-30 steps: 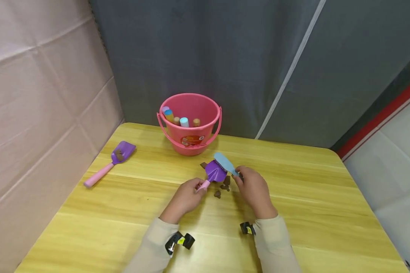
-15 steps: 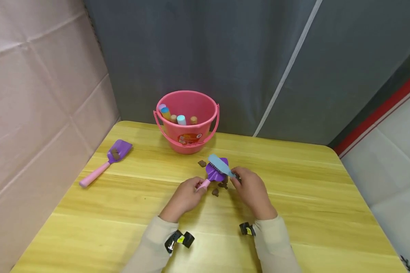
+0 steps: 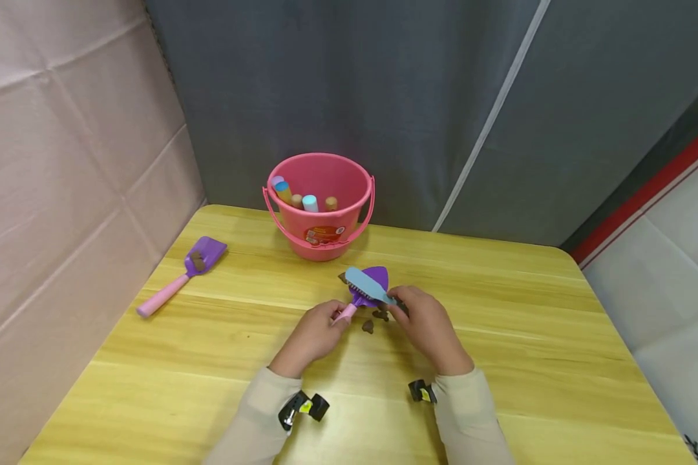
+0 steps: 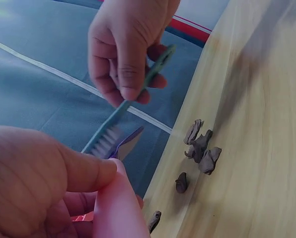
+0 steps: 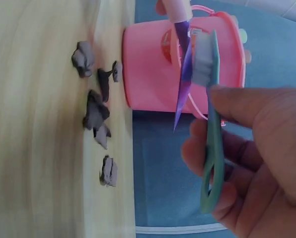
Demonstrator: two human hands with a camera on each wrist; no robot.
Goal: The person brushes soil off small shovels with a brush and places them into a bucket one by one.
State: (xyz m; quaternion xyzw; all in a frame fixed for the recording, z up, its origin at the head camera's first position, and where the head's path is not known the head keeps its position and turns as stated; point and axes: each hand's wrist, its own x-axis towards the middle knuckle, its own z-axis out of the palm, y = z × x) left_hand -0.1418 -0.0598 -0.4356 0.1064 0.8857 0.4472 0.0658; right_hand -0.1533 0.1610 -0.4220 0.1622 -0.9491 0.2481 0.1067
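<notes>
My left hand [image 3: 311, 336] grips the pink handle of a small toy trowel [image 3: 379, 274], its purple pointed blade raised over the table. In my right hand [image 3: 430, 326] is a light blue brush [image 3: 365, 284], pinched by its handle between thumb and fingers. The brush head lies across the blade, and the right wrist view shows its white bristles [image 5: 202, 59] right at the blade's face. Below the trowel, several brown clay-like pieces [image 4: 182, 183] lie scattered on the table; the head view shows a few of them [image 3: 368, 326], others being covered by the tools.
Behind the tools stands a pink bucket [image 3: 299, 229] with several coloured sticks inside. At the left, a purple shovel [image 3: 212, 250] with a pink handle lies on the wooden table [image 3: 529, 336], brown bits in its scoop. A dark curtain [image 3: 326, 77] hangs behind.
The brush has swept leftward across the trowel's blade, from its right edge toward its left side. The left hand keeps its grip in nearly the same place.
</notes>
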